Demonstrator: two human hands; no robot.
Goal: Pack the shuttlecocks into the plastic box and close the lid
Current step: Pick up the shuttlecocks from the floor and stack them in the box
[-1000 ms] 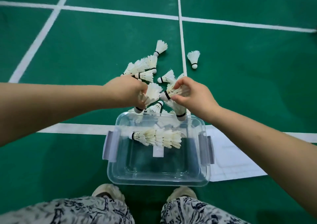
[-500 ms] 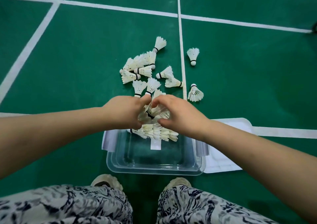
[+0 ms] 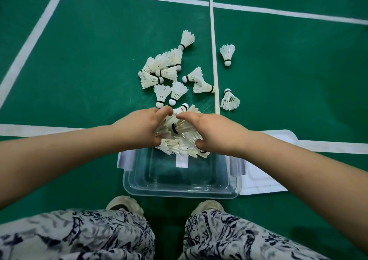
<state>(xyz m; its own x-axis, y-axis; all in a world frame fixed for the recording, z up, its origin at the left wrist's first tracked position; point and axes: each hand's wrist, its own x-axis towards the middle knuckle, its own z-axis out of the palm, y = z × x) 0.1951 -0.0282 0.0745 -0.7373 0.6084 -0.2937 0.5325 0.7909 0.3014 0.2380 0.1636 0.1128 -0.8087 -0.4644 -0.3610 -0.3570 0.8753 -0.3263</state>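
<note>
Shuttlecocks (image 3: 167,73) lie scattered on the green court floor (image 3: 99,60), beyond the far side of a clear plastic box (image 3: 179,192) that sits open between them and the person's shoes (image 3: 123,204). Its white lid (image 3: 258,182) lies flat on the floor just beside the box's right side. Over the box's far edge, the left hand (image 3: 139,128) and right hand (image 3: 217,132) curl together around a bunch (image 3: 183,128) of shuttlecocks, fingertips nearly meeting. More of them show just beneath, at the box's far end.

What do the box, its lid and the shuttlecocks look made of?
The box looks clear glossy plastic: the floor shows through. The lid: translucent whitish plastic, smooth. The shuttlecocks: white feather-like skirts with visible quills; pale rounded bases, maybe cork or foam.
</note>
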